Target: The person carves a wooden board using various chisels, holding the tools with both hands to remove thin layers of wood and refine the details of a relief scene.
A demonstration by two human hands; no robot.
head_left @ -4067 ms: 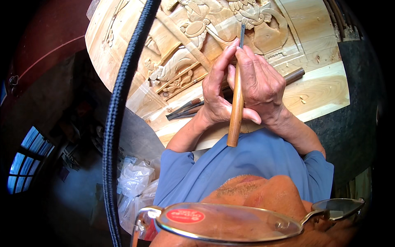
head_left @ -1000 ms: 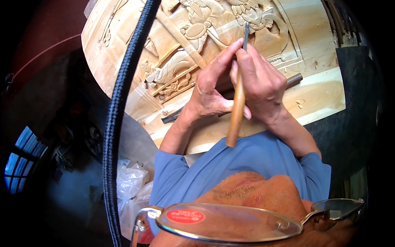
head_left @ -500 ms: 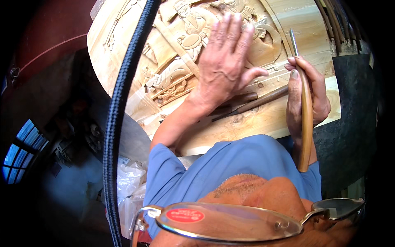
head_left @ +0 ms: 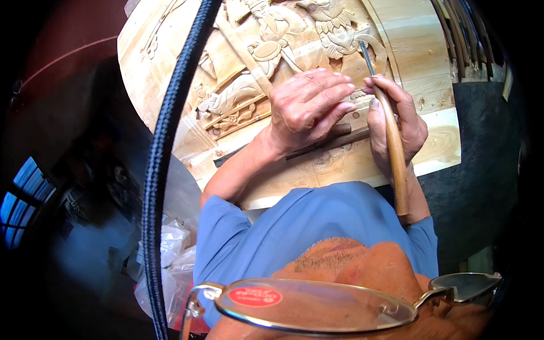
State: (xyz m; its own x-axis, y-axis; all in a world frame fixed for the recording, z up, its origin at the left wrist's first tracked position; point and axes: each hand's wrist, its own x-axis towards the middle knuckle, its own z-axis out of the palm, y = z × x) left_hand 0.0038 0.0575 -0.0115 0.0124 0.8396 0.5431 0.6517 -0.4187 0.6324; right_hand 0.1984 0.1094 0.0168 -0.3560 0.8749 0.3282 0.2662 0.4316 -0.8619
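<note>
A round pale wooden panel [head_left: 416,48] carved in relief with figures and leafy shapes lies before me. My right hand [head_left: 412,133] is wrapped round the long wooden handle of a carving chisel [head_left: 391,127]. Its slim metal blade points away from me, over the carved leaf shapes at right of centre. Beside it, my left hand [head_left: 303,110] hovers over or rests on the panel; contact is unclear. Its fingers are loosely bent, the thumb apart, and nothing shows in it. Below the left hand lie more wooden-handled tools [head_left: 354,137], partly covered by hand and forearm.
Several long-handled tools [head_left: 464,42] stand in a row at the upper right, beside a dark surface [head_left: 481,147]. A black braided cord [head_left: 161,136] crosses the view on the left. Clear plastic bags [head_left: 175,243] lie at the lower left.
My left hand has drawn back toward me from the carving, its spread fingers now bent. My right hand has moved left with the chisel, bringing the blade over the carved leaf shapes.
</note>
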